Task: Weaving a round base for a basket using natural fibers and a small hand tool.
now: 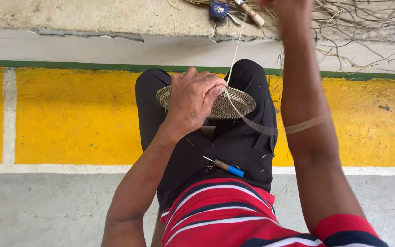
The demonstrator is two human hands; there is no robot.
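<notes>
The disc (225, 104), one round woven coil of pale fibre, lay flat on the person's knee, on black trousers (216, 146). The left hand (192, 98) covered its left half from above, fingers curled down and closed on the rim, so the disc sat under and inside that hold, its right half bare. One thin strand (235, 55) rose from the disc beside the left fingertips, up toward the right hand (289, 11). That hand was raised near the top edge, partly cut off; whether it pinched the strand could not be told. A flat strip (305, 124) ran from the disc and crossed the right forearm. One awl (227, 168) with a blue tip lay on the lap below the disc, untouched. On the ledge (115, 18) above sat one blue tape measure (218, 9), one wooden-handled tool (252, 14), and a tangle of loose fibres (362, 32).
</notes>
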